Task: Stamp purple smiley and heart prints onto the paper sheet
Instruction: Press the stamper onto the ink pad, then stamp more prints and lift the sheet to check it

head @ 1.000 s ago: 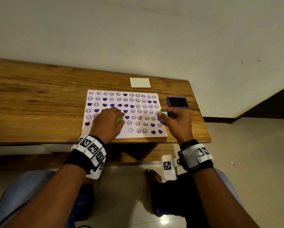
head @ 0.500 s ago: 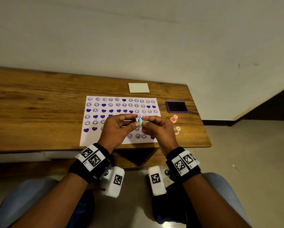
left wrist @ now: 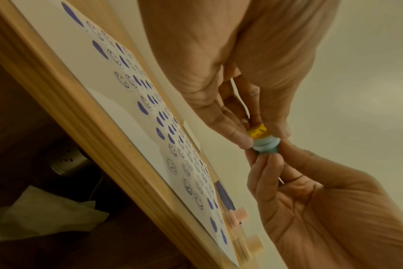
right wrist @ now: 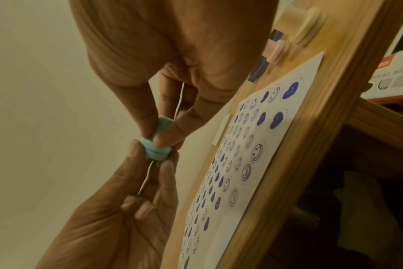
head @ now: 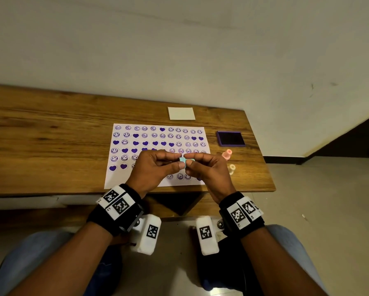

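Paper sheet (head: 157,146) lies under both hands' fingers (head: 175,155) pinching a teal stamp (head: 184,161), ink pad (head: 231,138) beside.

Both hands raised, meeting fingertip to fingertip — left hand (head: 155,167) and right hand (head: 207,169) each pinch with thumb and curled fingers (left wrist: 239,134). Forearms converge inward; both wrists carry black bands — marker tags attached.

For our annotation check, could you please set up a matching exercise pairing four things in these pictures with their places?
Things:
1. small teal plastic stamp
2. purple ink pad
3. pink plastic stamp
4. small white card

Places:
A. table, behind the paper sheet
B. pinched between both hands
C. table, right of the sheet, far
D. table, between ink pad and cream stamp

Pairs: 1-B, 2-C, 3-D, 4-A
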`<move>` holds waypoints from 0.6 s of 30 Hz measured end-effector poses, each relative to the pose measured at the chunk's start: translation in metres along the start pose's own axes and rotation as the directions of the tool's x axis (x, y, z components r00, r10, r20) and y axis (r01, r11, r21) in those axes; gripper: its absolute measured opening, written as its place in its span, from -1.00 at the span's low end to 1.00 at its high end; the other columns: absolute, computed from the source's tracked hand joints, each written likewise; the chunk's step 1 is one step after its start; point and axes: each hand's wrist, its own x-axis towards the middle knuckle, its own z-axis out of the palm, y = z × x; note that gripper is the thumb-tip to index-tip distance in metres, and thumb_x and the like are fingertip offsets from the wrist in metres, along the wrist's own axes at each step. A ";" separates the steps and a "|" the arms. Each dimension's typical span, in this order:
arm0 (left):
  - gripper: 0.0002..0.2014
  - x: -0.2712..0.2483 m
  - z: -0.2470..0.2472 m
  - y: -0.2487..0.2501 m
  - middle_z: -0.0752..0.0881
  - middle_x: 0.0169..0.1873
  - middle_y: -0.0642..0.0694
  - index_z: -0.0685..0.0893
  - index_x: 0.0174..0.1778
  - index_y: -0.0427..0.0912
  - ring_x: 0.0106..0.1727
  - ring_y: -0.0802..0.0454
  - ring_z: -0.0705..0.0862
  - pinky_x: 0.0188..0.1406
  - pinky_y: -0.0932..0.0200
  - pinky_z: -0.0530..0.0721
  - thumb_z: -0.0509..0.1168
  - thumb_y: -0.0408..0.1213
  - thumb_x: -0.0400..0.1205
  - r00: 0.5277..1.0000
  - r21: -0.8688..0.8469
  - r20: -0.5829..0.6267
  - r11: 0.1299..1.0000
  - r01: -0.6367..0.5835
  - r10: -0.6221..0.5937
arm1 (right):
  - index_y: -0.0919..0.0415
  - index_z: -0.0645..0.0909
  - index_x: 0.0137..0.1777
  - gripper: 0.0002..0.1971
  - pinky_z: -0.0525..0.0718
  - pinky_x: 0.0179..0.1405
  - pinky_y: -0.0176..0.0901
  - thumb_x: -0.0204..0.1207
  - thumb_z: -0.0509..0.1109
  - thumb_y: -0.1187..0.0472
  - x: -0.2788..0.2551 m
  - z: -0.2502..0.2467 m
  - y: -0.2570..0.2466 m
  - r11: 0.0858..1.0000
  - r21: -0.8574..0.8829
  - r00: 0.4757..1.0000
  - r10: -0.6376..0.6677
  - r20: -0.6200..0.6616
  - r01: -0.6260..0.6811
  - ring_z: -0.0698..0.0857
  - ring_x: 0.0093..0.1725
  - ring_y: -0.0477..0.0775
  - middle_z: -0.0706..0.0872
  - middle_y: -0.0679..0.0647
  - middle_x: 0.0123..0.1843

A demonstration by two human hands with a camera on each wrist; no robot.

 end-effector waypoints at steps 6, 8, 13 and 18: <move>-0.69 -0.005 0.000 0.002 0.84 -0.13 -0.09 0.76 0.10 -0.26 -0.10 0.06 0.82 -0.13 0.33 0.71 0.50 -0.48 0.44 1.000 0.084 0.016 0.996 0.008 -0.010 | 0.37 0.76 0.18 -0.79 0.81 -0.08 -0.11 0.56 0.46 0.40 -0.005 0.004 -0.001 0.995 -0.096 1.000 0.016 0.008 -0.015 0.82 -0.13 0.12 0.83 0.32 0.05; -0.67 -0.003 0.000 0.002 0.84 -0.11 -0.03 0.74 0.16 -0.21 -0.06 0.12 0.81 -0.09 0.35 0.70 0.50 -0.44 0.47 1.000 0.101 0.010 0.995 -0.001 0.000 | 0.29 0.78 0.17 -0.79 0.80 -0.11 -0.14 0.55 0.50 0.35 -0.003 0.008 -0.006 0.978 -0.205 0.999 -0.038 -0.034 0.030 0.84 -0.14 0.09 0.85 0.23 0.00; -0.66 0.006 -0.015 -0.004 0.77 0.09 0.03 0.73 0.23 -0.07 0.12 0.20 0.71 0.00 0.33 0.64 0.48 -0.21 0.53 0.984 0.451 -0.154 0.892 -0.008 0.087 | 0.08 0.82 0.04 -0.80 0.80 -0.20 -0.17 0.42 0.64 0.20 0.014 -0.028 -0.031 0.870 -0.491 0.912 -0.239 -0.335 0.048 0.81 -0.16 -0.03 0.84 0.02 -0.06; -0.76 0.011 -0.041 -0.017 0.75 0.13 -0.10 0.77 0.13 -0.05 0.23 -0.12 0.64 0.22 -0.05 0.58 0.44 -0.13 0.56 0.965 0.785 -0.107 0.617 -0.065 0.238 | 0.10 0.80 0.17 -0.68 0.71 0.13 -0.10 0.39 0.60 0.17 0.023 -0.099 -0.032 0.661 -0.712 0.801 -0.281 -0.529 -0.239 0.78 0.02 0.08 0.82 0.05 -0.01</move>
